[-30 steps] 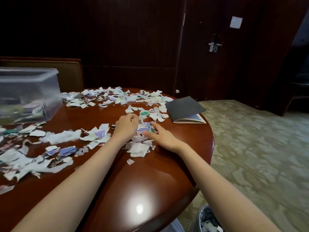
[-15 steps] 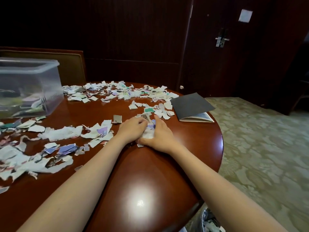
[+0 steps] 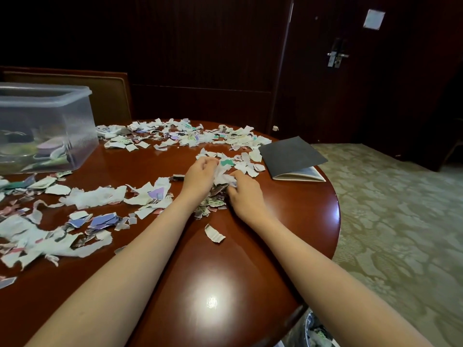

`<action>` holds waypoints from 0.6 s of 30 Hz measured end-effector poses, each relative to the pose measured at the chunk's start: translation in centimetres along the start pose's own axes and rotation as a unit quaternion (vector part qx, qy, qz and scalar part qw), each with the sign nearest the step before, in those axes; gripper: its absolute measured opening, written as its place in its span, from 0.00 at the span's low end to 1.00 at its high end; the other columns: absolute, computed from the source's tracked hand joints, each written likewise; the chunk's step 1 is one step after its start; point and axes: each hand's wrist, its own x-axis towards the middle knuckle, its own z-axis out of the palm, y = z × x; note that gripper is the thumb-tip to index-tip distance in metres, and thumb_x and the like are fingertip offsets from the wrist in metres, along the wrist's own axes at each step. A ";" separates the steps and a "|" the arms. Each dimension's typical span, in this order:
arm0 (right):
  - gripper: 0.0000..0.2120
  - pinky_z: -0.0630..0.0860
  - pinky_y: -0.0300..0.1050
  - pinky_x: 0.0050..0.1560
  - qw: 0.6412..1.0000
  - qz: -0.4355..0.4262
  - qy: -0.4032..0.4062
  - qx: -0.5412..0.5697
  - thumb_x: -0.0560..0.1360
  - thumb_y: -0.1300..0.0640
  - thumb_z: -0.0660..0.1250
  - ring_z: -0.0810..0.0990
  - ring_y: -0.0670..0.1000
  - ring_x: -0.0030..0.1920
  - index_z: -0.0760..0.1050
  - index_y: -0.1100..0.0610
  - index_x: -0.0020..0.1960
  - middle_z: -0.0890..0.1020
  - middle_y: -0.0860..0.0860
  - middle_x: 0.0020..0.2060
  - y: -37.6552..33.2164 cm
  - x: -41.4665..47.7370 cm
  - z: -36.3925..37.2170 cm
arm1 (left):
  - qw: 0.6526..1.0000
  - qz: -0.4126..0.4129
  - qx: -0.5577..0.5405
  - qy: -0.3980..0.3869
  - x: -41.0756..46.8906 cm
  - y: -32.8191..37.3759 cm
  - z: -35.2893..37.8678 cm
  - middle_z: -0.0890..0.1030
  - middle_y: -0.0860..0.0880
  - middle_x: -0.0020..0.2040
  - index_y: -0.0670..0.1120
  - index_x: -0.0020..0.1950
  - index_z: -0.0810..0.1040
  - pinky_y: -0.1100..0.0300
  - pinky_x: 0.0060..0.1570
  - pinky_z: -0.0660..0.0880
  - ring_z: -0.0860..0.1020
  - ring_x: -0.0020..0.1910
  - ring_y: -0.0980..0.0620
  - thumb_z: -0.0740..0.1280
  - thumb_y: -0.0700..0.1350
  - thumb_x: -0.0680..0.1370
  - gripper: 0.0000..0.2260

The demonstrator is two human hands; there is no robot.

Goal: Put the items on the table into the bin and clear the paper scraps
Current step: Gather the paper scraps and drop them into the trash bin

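The left hand and right hand gather a heap of paper scraps between them on the worktop, fingers curled round it.

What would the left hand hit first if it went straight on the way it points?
Probably the loose white scraps lying just past the left hand, which grips the gathered pile, then the wider band of scraps near the far edge of the table. Depth is unclear.
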 end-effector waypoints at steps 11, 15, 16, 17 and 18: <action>0.06 0.58 0.43 0.33 0.985 0.069 0.051 0.147 0.78 0.65 0.53 0.68 0.52 0.41 0.68 0.62 0.46 0.72 0.54 0.38 0.7 -0.3 -1.7 | 0.903 -0.072 0.415 -0.083 2.9 -2.8 -2.9 0.65 0.43 0.72 0.51 0.72 0.64 0.44 0.69 0.57 0.63 0.71 0.40 0.47 0.58 0.81 0.23; 0.08 0.63 0.42 0.42 0.980 0.094 0.062 0.164 0.79 0.63 0.52 0.69 0.51 0.44 0.69 0.61 0.48 0.74 0.55 0.44 1.0 0.0 -1.8 | 0.930 0.007 0.340 -0.141 2.4 -2.0 -2.1 0.66 0.47 0.73 0.48 0.72 0.65 0.48 0.70 0.59 0.65 0.71 0.45 0.44 0.53 0.83 0.22; 0.08 0.63 0.42 0.43 0.980 0.097 0.067 0.162 0.80 0.63 0.52 0.69 0.51 0.45 0.69 0.60 0.48 0.75 0.57 0.46 1.1 0.1 -1.7 | 0.935 0.025 0.317 -0.157 2.0 -1.7 -1.8 0.66 0.47 0.73 0.47 0.73 0.64 0.51 0.69 0.61 0.65 0.71 0.46 0.44 0.52 0.83 0.21; 0.08 0.63 0.42 0.44 0.980 0.099 0.073 0.157 0.80 0.62 0.52 0.70 0.52 0.46 0.69 0.60 0.48 0.76 0.58 0.50 1.2 0.2 -1.7 | 0.938 0.042 0.297 -0.172 1.7 -1.4 -1.5 0.65 0.47 0.73 0.45 0.72 0.64 0.53 0.68 0.62 0.66 0.70 0.47 0.45 0.50 0.83 0.21; 0.09 0.63 0.42 0.45 0.980 0.103 0.079 0.151 0.80 0.62 0.52 0.71 0.54 0.49 0.70 0.60 0.51 0.76 0.59 0.53 1.4 0.3 -1.7 | 0.943 0.054 0.273 -0.184 1.3 -1.1 -1.2 0.65 0.47 0.73 0.45 0.72 0.64 0.55 0.67 0.62 0.66 0.70 0.47 0.46 0.50 0.83 0.20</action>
